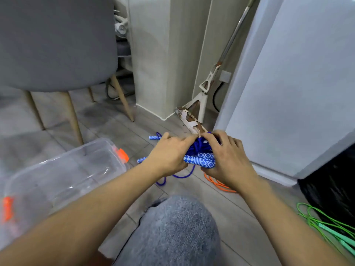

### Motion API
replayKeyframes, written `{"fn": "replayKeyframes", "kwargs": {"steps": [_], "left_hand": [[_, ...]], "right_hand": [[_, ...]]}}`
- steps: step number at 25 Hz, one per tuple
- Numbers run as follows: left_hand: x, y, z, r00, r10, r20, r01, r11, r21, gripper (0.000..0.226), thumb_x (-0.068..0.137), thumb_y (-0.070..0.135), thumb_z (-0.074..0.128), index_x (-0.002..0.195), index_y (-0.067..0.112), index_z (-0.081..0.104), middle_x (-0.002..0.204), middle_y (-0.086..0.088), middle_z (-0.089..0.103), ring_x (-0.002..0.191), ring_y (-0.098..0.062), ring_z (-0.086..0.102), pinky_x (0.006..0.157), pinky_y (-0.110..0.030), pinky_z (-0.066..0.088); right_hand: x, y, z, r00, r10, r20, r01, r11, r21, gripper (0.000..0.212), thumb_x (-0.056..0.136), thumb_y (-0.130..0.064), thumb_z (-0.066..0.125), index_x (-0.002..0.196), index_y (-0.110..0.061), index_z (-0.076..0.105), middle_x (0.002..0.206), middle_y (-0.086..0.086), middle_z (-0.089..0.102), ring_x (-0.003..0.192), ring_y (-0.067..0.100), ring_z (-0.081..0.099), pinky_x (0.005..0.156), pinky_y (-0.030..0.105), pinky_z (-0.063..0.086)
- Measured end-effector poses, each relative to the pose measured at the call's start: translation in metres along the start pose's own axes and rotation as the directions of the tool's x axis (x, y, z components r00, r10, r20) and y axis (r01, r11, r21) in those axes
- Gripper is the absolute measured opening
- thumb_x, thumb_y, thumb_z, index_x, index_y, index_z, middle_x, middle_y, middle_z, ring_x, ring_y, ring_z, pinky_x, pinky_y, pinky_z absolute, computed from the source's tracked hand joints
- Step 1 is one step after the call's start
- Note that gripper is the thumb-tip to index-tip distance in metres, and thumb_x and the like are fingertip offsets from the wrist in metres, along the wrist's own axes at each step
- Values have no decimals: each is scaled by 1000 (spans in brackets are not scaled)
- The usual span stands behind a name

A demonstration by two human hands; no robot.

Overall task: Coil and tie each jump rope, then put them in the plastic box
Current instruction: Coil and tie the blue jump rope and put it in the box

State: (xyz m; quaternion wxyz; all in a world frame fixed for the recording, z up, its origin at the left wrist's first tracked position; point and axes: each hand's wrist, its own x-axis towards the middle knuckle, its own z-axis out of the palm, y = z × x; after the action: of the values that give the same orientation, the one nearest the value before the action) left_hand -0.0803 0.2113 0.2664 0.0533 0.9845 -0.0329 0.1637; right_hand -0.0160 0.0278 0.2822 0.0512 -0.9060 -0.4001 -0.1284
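Blue jump rope (pixel 198 150): bunched into a coil, held in the air above the floor (pixel 119 189), between both hands, ahead of the knee (pixel 172 227). Its two patterned handles (pixel 204 162) sit side by side at the bottom of the bundle.

Left hand (pixel 171 153) wraps the coil from the left, fingers (pixel 187 141) curled over the top. Right hand (pixel 228 156) grips the handle side and pinches cord at the top of the bundle, right against the left fingertips. Both are clenched on the rope, neither is free. The knot itself is hidden behind the fingers, so I cannot tell if a wrap is through yet.

My read: the step in hand is tying off this coil, and it is not boxed yet. To do it well:
- keep the left grip firm so the loops don't spring
- feed the tail round the middle with the right hand, pass it through, pull snug
- keep both handles on one side so the bundle lies flat

Risk: a loose blue cord (pixel 180 176) trails below the hands. I can't tell whether it's this rope's tail or belongs to the other blue handles (pixel 153 137) lying on the floor past the left hand. Check before pulling, or two ropes may get tied together.

Plastic box (pixel 80 150) is open, on the floor near the left arm, a short reach for the drop. Orange rope (pixel 217 183) lies under the right wrist and green rope (pixel 326 227) at far right. Both are loose, so they look like the next in the queue.
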Motion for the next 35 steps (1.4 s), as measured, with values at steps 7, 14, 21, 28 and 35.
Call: {"fn": "replayKeyframes", "kwargs": {"steps": [7, 14, 21, 28, 35], "left_hand": [[-78, -107, 17, 955, -295, -17, 296, 953, 65, 69, 78, 28, 61, 141, 23, 34, 107, 0, 68, 98, -29, 64, 76, -38, 34], [-158, -181, 49, 818, -576, 2, 571, 811, 127, 61, 81, 30, 58, 138, 18, 39, 99, -1, 68, 88, -31, 64, 72, -38, 35], [-225, -229, 83, 591, -804, 63, 788, 592, 168, 63, 85, 27, 63, 138, 22, 30, 109, -1, 64, 94, -27, 61, 84, -41, 40], [-270, -289, 129, 128, -976, 174, 946, 173, 273, 56, 85, 14, 59, 134, 17, 32, 118, -9, 62, 104, -34, 59, 91, -47, 39], [-300, -315, 187, -317, -892, 321, 937, -242, 253, 109, 83, 55, 64, 156, 23, -11, 149, -20, 29, 128, -42, 45, 103, -50, 36]], "right_hand": [[79, -94, 76, 940, -341, 33, 338, 939, 63, 101, 60, -43, 85, 147, -25, 38, 123, 2, 56, 111, 28, 57, 91, 43, 46], [133, -188, 155, 816, -571, 90, 548, 814, 193, 100, 64, -47, 84, 150, -26, 37, 124, -2, 59, 105, 24, 61, 89, 40, 47], [147, -243, 228, 724, -684, 94, 627, 708, 325, 78, 80, -39, 73, 148, -20, 41, 134, -2, 55, 119, 22, 56, 98, 38, 45], [141, -250, 287, 735, -665, 133, 591, 724, 355, 56, 88, -47, 40, 132, -17, 58, 126, 4, 62, 111, 27, 61, 96, 43, 47], [132, -248, 312, 730, -637, 250, 534, 759, 373, 62, 94, -57, 26, 139, -24, 52, 127, 1, 59, 115, 24, 59, 96, 42, 45]]}}
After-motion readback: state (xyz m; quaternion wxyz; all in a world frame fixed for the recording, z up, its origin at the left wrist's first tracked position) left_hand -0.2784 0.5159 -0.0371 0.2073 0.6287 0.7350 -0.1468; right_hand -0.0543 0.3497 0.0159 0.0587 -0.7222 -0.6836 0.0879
